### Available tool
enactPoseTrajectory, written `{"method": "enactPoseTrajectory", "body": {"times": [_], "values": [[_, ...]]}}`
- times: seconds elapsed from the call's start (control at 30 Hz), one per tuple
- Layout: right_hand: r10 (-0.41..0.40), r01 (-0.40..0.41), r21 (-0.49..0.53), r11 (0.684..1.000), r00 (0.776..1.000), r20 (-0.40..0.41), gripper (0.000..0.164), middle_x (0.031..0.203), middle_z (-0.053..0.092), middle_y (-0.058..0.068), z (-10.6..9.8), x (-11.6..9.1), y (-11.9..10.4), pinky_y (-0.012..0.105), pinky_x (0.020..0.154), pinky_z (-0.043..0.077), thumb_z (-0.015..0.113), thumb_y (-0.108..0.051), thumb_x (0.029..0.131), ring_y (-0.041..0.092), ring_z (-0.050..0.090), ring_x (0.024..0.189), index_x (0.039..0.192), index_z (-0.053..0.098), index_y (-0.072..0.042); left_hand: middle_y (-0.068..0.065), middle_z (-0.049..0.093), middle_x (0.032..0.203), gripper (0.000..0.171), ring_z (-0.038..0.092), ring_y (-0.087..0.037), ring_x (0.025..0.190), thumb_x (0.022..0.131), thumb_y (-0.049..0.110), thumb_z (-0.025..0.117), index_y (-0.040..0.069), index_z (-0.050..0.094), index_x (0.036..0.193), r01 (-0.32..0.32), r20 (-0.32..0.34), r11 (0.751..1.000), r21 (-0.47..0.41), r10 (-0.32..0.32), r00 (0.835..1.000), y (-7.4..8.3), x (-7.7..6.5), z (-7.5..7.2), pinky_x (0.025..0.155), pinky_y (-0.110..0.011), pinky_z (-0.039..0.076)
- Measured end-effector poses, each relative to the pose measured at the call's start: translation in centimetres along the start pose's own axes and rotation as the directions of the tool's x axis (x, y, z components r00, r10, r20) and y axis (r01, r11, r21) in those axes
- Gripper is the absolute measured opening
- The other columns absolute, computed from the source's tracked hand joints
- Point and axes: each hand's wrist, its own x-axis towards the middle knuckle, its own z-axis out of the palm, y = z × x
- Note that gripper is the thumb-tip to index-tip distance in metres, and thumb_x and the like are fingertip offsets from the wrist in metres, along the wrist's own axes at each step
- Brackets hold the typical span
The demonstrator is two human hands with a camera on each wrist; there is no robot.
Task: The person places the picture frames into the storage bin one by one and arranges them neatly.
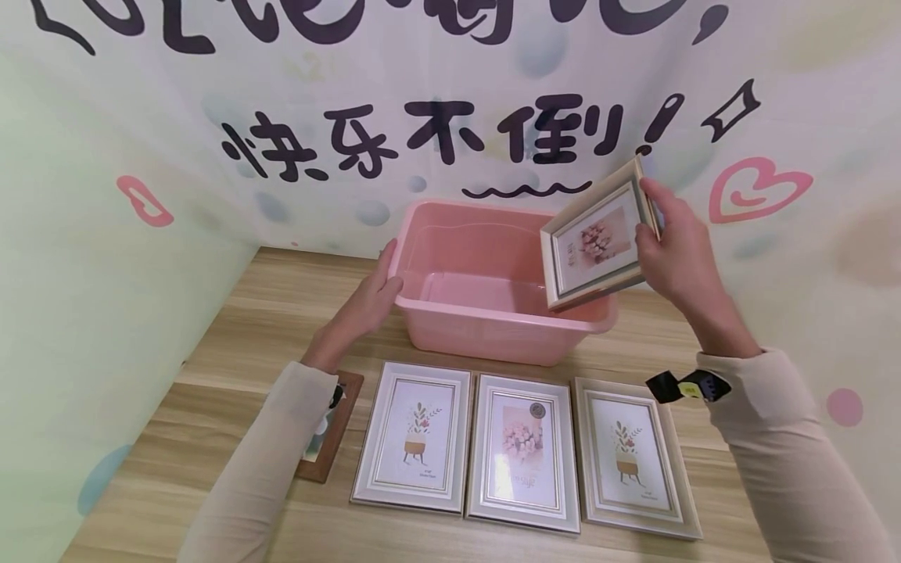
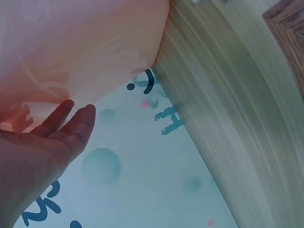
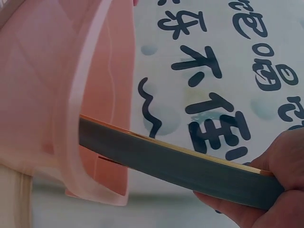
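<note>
A pink plastic tub (image 1: 486,328) stands on the wooden table against the wall hanging. At its left end my left hand (image 1: 362,305) holds the rim, thumb by the top edge; in the left wrist view the fingers (image 2: 71,126) lie along the outer wall. My right hand (image 1: 676,246) grips a light-coloured picture frame (image 1: 598,234) by its right side, thumb on the front. This frame, with a pink flower print, tilts over the tub's right end, its lower left corner inside the opening. From the right wrist view, its grey edge (image 3: 175,164) runs into the tub.
Three pale picture frames lie face up in a row before the tub: left (image 1: 411,438), middle (image 1: 524,453), right (image 1: 637,461). A brown wooden frame (image 1: 338,430) lies partly under my left forearm. Printed cloth (image 1: 317,211) hangs behind the table.
</note>
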Motion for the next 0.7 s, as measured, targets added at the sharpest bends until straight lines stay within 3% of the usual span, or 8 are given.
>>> {"method": "enactPoseTrajectory", "body": {"times": [0.23,0.7], "values": [[-0.013,0.014,-0.046,0.999,0.999,0.032,0.059,0.141,0.047,0.033,1.6,0.3,0.5,0.063,0.105,0.034,0.045,0.003,0.093,0.048,0.046,0.121,0.151,0.037,-0.001,-0.011,0.008,0.166,0.068,0.013,-0.021,0.151,0.101,0.013,0.029,0.012,-0.004,0.160,0.004,-0.001,1.000,-0.001,-0.004,1.000,0.0,0.0,0.0,0.123,-0.044,0.012],[0.025,-0.015,-0.086,0.996,0.992,0.121,0.058,0.132,0.045,0.042,4.7,0.4,1.5,0.067,0.095,0.041,0.043,0.007,0.091,0.053,0.049,0.110,0.149,0.037,0.003,-0.010,0.009,0.166,0.068,0.016,-0.021,0.150,0.101,0.015,0.029,0.014,-0.003,0.160,-0.006,0.000,1.000,-0.011,0.006,1.000,-0.2,0.0,0.0,0.123,-0.045,0.013]]}}
